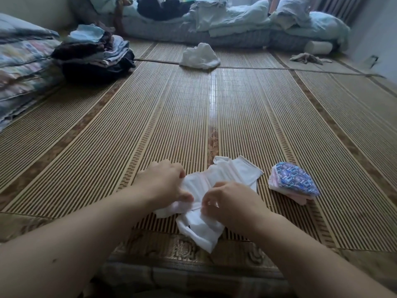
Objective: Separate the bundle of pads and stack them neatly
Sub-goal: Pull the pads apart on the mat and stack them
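A white bundle of pads (227,175) lies spread on the bamboo mat (193,117) right in front of me. My left hand (163,181) pinches its left part, fingers closed on the white fabric. My right hand (232,203) grips the middle of the same bundle, thumb and fingers pressed on a seam. A loose white flap (199,231) hangs toward me below both hands. To the right sits a small stack of pads (294,182), its top one blue-patterned, pink and white ones beneath.
A crumpled white cloth (200,55) lies far ahead on the mat. A pile of folded clothes (94,52) stands at the far left beside folded quilts (19,67). Bedding (225,20) lines the back, with a white roll (318,47) and a rag (307,58) at far right.
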